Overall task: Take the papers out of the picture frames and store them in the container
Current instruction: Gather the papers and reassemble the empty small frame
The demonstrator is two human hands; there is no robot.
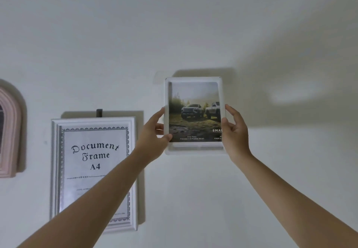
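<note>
My left hand (153, 131) and right hand (235, 131) grip the sides of the small white frame (193, 150). Its car picture (193, 112) is inside. A bigger frame (93, 170) hangs beside it.

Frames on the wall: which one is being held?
The small white frame with the truck picture, gripped at its sides by the left hand and right hand. The Document Frame hangs untouched.

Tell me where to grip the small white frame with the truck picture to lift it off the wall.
Grip the small white frame by its two long side edges, one hand from each side, as the left hand and right hand do now. It hangs upright and narrow.
</note>
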